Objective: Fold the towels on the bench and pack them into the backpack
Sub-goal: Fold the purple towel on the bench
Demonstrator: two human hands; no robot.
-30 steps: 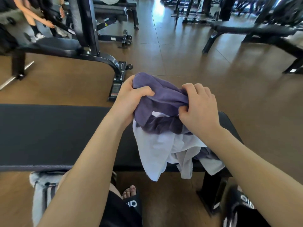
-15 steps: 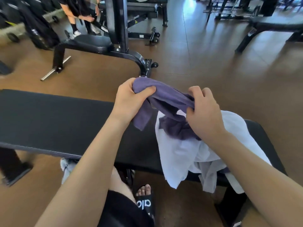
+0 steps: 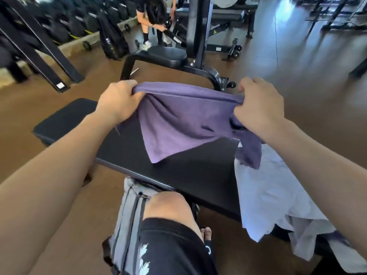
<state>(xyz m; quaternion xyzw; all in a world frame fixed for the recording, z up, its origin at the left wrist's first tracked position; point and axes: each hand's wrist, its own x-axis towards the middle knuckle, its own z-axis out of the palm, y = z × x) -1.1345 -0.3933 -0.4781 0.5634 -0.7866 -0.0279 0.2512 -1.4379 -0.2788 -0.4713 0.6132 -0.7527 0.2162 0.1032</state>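
A purple towel [image 3: 178, 124] hangs stretched between my two hands above the black bench [image 3: 198, 171]. My left hand [image 3: 119, 102] grips its upper left edge and my right hand [image 3: 260, 104] grips its upper right edge. One lower corner points down and touches the bench pad. A pale lilac-white towel [image 3: 274, 195] lies crumpled on the right part of the bench and droops over the near edge. A grey backpack [image 3: 127, 225] with dark straps stands on the floor under the bench's near edge, beside my knee.
Brown floor surrounds the bench. A black weight machine [image 3: 198, 46] stands just beyond it. A person [image 3: 153, 18] bends over at the back, next to a dark bag [image 3: 111, 40] and a rack of dumbbells. My bent knee [image 3: 168, 207] is in front of the bench.
My hands have pulled apart and lifted the purple towel off the pale one, spreading it out flat between them. My view has swung left, and the backpack now shows.
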